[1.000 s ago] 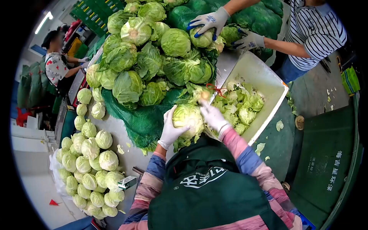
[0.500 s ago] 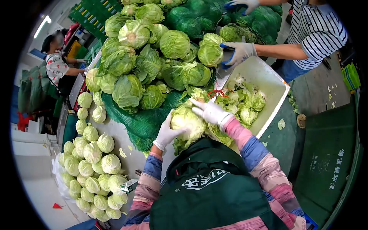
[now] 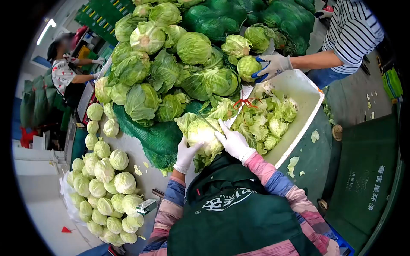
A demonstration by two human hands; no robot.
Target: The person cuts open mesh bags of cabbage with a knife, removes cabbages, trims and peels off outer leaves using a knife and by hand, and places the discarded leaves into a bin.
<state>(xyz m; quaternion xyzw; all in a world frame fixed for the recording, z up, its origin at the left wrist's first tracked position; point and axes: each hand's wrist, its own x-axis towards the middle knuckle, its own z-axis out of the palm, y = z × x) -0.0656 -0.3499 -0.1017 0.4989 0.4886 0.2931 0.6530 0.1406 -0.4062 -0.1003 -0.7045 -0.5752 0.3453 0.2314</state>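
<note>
Head view. The person's left hand (image 3: pixel 186 154), in a white glove, cups the near left side of a cabbage (image 3: pixel 204 133), fingers closed around it. The right hand (image 3: pixel 234 143), also gloved, lies on the head's right side with its grip clamped on what appears to be a knife (image 3: pixel 208 123), a thin blade running up and left across the top of the head. The cabbage sits just in front of the person's chest, at the near edge of the green net sack (image 3: pixel 156 135), touching the near left corner of the white bin (image 3: pixel 308 106) that holds loose trimmed leaves (image 3: pixel 265 121).

Far side: a heap of untrimmed cabbages (image 3: pixel 171 64) on the sack. Left: a cluster of trimmed heads (image 3: pixel 104 183) on the grey surface (image 3: pixel 145 177). A co-worker's gloved hand (image 3: pixel 272 67) holds a small head (image 3: pixel 248 67) at the bin's far rim.

Risk, in my judgement: the blade lies close to the left hand's fingers; a slip on the rounded, leafy head could bring the edge against the glove. The head rests at the surface's near edge and could roll off if released.

Hidden: the knife handle is covered by the right hand; the cabbage's underside and stem cannot be seen; the blade is thin and hard to make out; the lens rim cuts off the scene's corners.
</note>
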